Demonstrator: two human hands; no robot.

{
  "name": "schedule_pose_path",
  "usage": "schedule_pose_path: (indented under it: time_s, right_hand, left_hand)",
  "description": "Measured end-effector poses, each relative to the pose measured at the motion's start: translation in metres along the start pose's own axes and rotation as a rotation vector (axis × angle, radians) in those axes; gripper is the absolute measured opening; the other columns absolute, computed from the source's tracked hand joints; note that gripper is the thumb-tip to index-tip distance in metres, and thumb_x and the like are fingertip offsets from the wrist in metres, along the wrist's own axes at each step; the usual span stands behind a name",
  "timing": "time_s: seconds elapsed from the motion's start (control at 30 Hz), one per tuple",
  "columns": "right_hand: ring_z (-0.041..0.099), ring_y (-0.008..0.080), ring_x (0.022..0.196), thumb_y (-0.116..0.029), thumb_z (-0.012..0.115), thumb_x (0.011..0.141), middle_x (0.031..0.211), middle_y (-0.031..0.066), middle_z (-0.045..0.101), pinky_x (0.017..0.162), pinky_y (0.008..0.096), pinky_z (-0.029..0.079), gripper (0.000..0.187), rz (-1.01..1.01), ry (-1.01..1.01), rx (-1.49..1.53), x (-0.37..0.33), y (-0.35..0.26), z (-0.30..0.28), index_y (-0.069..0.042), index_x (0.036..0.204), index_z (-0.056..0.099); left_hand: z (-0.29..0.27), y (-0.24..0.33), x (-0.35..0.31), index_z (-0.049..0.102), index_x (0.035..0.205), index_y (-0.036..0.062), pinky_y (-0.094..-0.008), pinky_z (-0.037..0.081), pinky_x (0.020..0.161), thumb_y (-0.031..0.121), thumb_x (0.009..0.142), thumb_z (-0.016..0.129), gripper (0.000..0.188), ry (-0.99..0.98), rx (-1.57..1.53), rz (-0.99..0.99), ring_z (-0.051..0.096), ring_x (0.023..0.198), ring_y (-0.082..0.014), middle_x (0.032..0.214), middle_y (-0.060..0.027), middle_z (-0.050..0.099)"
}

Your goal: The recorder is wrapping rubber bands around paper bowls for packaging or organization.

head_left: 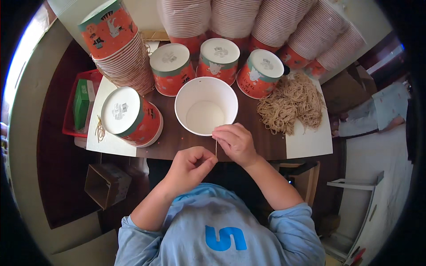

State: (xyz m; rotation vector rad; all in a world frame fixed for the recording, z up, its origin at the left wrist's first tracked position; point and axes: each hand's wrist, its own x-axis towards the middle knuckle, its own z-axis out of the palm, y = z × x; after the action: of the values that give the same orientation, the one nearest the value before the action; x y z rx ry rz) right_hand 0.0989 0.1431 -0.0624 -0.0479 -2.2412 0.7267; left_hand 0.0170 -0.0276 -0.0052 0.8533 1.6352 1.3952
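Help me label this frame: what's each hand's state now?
Left hand: closed, pinching a thin strand by its lower end.
Right hand: closed on the strand's upper end at the open tub; whether it grips that too cannot be told.

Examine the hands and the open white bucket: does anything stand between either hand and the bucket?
Nothing visible blocks either hand. The right hand is at the near rim of the open white bucket. Between the left hand and that rim runs only a thin cord, stretched between both hands.
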Motion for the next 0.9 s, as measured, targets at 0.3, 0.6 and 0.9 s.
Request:
schedule_pose_path:
  time_s: [0.3, 0.6, 0.9]
  right_hand:
    - [0.064, 0.0207, 0.082, 0.004, 0.069, 0.070, 0.086, 0.0073, 0.066, 0.074, 0.0298, 0.052, 0.014, 0.133, -0.277, 0.184, 0.006, 0.023, -0.045, -0.004, 0.081, 0.065]
    - [0.060, 0.0252, 0.095, -0.011, 0.072, 0.071, 0.109, 0.0111, 0.061, 0.082, 0.0329, 0.050, 0.032, 0.258, -0.714, 0.121, 0.039, 0.021, -0.106, -0.006, 0.101, 0.064]
    - [0.058, 0.0152, 0.099, -0.026, 0.069, 0.082, 0.108, 0.0110, 0.060, 0.085, 0.0315, 0.047, 0.060, 0.535, -0.511, 0.766, 0.086, -0.047, -0.050, -0.002, 0.131, 0.042]
  left_hand:
    - [-0.043, 0.006, -0.011, 0.064, 0.101, 0.0015, -0.0220, 0.044, 0.061, 0.024, 0.090, 0.060, 0.025, -0.275, -0.068, -0.321, 0.051, 0.069, -0.0058, 0.078, -0.0001, 0.060]
    - [-0.126, 0.019, -0.021, 0.066, 0.085, 0.0018, -0.0211, 0.044, 0.061, 0.020, 0.091, 0.058, 0.020, -0.162, 0.124, -0.260, 0.052, 0.068, -0.0044, 0.075, 0.0029, 0.061]
    - [-0.052, 0.078, 0.059, 0.063, 0.088, -0.0002, -0.0194, 0.044, 0.063, 0.020, 0.091, 0.057, 0.021, -0.284, -0.022, -0.036, 0.053, 0.070, -0.0047, 0.075, 0.0006, 0.060]
